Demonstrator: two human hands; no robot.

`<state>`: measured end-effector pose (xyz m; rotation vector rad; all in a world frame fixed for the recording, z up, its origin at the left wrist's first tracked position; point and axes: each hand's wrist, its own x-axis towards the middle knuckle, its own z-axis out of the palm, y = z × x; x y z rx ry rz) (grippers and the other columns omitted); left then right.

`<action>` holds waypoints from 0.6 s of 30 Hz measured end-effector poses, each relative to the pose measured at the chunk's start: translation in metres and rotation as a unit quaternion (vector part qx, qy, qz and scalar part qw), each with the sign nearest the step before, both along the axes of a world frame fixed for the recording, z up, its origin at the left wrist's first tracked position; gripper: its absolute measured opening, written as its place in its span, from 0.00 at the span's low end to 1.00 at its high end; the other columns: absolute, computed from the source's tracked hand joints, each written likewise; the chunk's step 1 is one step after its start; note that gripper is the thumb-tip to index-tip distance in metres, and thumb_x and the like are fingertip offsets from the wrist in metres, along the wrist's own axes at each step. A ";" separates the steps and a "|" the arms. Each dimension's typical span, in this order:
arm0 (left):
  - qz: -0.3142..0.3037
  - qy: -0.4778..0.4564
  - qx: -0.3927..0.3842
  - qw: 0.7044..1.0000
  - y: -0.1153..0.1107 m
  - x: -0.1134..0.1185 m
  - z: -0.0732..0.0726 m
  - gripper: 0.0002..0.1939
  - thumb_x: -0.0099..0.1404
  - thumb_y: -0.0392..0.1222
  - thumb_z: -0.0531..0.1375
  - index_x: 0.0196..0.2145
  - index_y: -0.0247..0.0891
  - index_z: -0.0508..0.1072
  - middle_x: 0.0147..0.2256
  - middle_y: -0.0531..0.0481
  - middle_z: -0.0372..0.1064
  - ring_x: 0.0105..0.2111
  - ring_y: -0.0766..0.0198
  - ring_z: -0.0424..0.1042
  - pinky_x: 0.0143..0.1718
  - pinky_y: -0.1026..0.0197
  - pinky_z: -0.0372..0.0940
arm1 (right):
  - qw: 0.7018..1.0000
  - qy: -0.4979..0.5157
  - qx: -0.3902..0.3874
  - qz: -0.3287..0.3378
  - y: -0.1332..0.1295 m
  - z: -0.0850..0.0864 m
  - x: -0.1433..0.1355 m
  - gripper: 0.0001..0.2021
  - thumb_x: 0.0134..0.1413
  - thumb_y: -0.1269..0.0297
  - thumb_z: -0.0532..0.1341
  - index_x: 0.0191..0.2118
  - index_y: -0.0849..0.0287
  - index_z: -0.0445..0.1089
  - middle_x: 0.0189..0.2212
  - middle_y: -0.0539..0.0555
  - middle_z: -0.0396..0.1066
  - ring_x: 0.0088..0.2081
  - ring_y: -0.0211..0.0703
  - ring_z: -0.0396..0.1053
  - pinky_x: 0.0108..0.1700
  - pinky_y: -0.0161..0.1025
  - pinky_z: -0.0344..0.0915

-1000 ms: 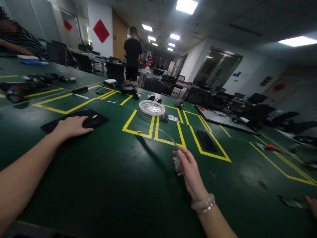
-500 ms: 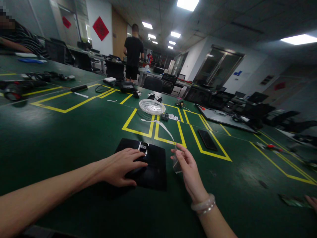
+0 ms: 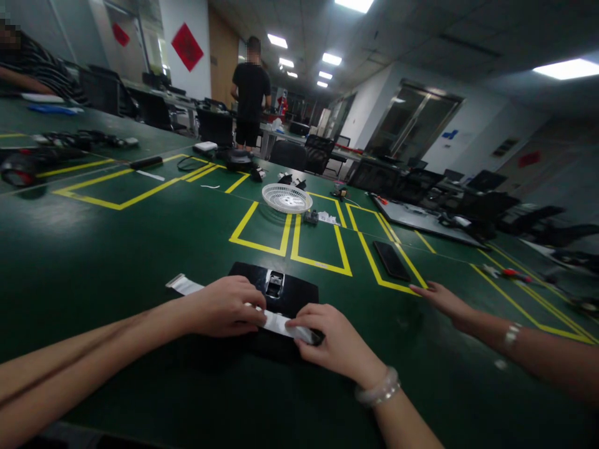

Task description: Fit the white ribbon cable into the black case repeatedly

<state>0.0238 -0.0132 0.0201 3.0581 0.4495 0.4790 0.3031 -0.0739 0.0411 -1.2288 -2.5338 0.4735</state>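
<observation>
On the near worktop point(image 3: 178, 399), the right hand point(image 3: 334, 340) pinches the white strip point(image 3: 277, 322) between nearly closed fingers; farther left, the left hand point(image 3: 227, 305) grips it likewise. The strip stretches over the black plate point(image 3: 299, 293), its free end leftward. Light, even tension should serve best — a hard tug might crease it. Farther right, another person's hand point(image 3: 444, 302) is near the phone point(image 3: 392, 260) — best given room.

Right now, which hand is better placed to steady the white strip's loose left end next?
Probably the left hand: the loose end of the white strip sticks out beside it, while the right hand pinches the strip farther along, over the black panel.
</observation>
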 end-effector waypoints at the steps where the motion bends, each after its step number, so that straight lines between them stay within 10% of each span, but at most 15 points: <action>1: -0.003 0.009 -0.004 1.000 -0.001 0.002 -0.001 0.11 0.67 0.40 0.62 0.47 0.46 0.76 0.45 0.49 0.74 0.39 0.60 0.73 0.40 0.57 0.62 | 1.000 -0.015 0.015 0.001 0.000 -0.001 0.000 0.14 0.53 0.69 0.65 0.46 0.50 0.77 0.42 0.49 0.75 0.43 0.42 0.71 0.47 0.41 0.64; 18: 0.019 0.017 -0.029 0.999 -0.006 0.010 -0.003 0.14 0.64 0.48 0.64 0.46 0.44 0.77 0.47 0.48 0.73 0.45 0.56 0.72 0.46 0.53 0.63 | 0.992 -0.099 0.072 0.025 -0.010 0.008 -0.012 0.12 0.58 0.65 0.63 0.48 0.47 0.76 0.43 0.51 0.72 0.46 0.47 0.67 0.58 0.51 0.59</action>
